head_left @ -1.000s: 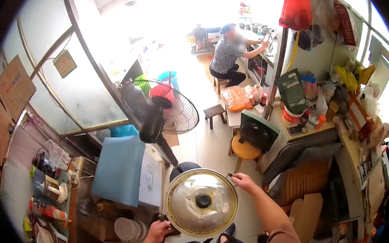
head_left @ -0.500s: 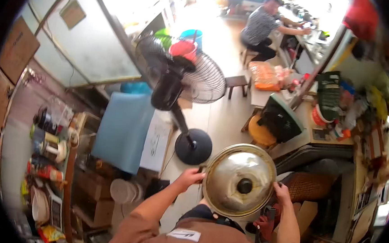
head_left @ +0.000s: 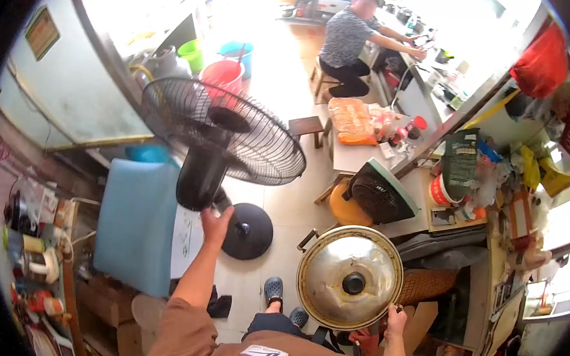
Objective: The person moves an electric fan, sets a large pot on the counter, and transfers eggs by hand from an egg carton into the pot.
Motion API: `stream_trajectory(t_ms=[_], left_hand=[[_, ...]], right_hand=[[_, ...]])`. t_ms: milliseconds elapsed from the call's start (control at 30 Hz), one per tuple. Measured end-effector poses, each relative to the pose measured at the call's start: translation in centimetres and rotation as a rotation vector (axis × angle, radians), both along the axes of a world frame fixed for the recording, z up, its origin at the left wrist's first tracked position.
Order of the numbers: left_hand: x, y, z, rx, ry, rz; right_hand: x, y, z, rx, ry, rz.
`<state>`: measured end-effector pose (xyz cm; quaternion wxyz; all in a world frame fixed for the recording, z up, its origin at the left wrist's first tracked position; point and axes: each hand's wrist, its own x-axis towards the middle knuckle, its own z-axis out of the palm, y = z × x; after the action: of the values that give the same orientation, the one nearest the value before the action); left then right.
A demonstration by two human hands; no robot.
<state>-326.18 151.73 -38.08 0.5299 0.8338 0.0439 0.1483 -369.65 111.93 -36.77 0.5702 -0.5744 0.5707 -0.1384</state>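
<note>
A round metal pot point(head_left: 316, 299) with a dented, stained lid point(head_left: 335, 264) and a black knob point(head_left: 354, 283) is held level in front of me. My right hand point(head_left: 395, 321) grips its right side handle, while the left side handle point(head_left: 307, 239) is free. To the left, my left hand point(head_left: 215, 225) is closed round the pole of a black standing fan point(head_left: 203, 172), just below the motor housing. The fan's round base point(head_left: 248, 232) rests on the tiled floor and its head tilts toward the right.
A blue board point(head_left: 135, 224) stands on the left. At right are a stool point(head_left: 349, 207), a tilted dark appliance point(head_left: 383, 195) and a cluttered bench point(head_left: 423, 188). Farther off, a person point(head_left: 351, 40) sits at a counter. Buckets point(head_left: 223, 74) stand behind the fan.
My left hand has let go of the pot's left handle and taken hold of the fan's pole. The pot stays in my right hand. The view has shifted and the fan appears closer.
</note>
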Motion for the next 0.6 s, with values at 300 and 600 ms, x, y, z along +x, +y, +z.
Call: stream_trajectory(t_ms=[300, 600], left_hand=[[7.6, 0.8, -5.0, -0.207, 0.16, -0.109], [8.6, 1.1, -6.4, -0.081, 0.189, -0.107]], right_hand=[[-0.2, 2.6, 0.5, -0.011, -0.047, -0.15], [3.7, 5.2, 5.9, 0.092, -0.042, -0.179]])
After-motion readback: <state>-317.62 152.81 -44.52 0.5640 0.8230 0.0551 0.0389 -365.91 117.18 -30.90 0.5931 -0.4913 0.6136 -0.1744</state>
